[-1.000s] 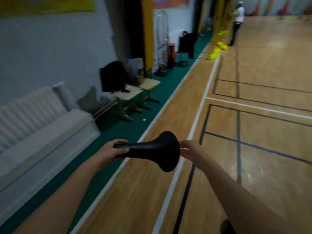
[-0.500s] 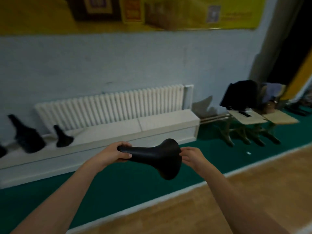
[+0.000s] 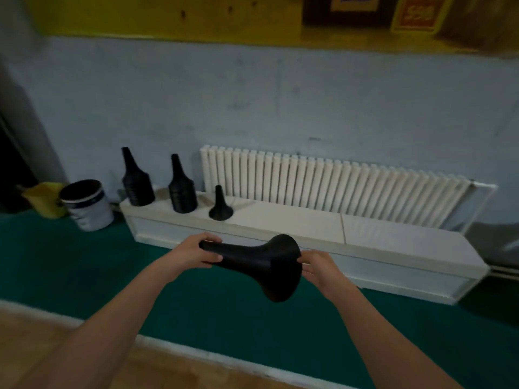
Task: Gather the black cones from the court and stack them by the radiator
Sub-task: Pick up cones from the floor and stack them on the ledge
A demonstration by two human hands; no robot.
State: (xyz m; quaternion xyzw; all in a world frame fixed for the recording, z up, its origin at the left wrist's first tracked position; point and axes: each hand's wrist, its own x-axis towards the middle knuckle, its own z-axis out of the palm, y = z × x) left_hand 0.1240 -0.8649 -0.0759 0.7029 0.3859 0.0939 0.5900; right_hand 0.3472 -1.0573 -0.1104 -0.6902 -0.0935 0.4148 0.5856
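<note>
black cone [image 3: 252, 259], flared base, narrow neck

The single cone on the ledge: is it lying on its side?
No: the single cone stands upright on the white ledge, wide base down.

A black cone [image 3: 261, 262] is held sideways in front of the body, narrow tip in the left hand [image 3: 196, 252], wide base pinched at the rim by the right hand [image 3: 318, 266]. Behind it, a white ledge [image 3: 309, 223] is seen under a white radiator [image 3: 337, 186]. On the ledge's left end two tall cone stacks [image 3: 136, 182] [image 3: 181, 190] and a single cone [image 3: 220, 206] are stood upright. A bucket [image 3: 85, 204] and a yellow bin [image 3: 45, 199] are set on the green floor strip [image 3: 84, 262] left of the ledge.
</note>
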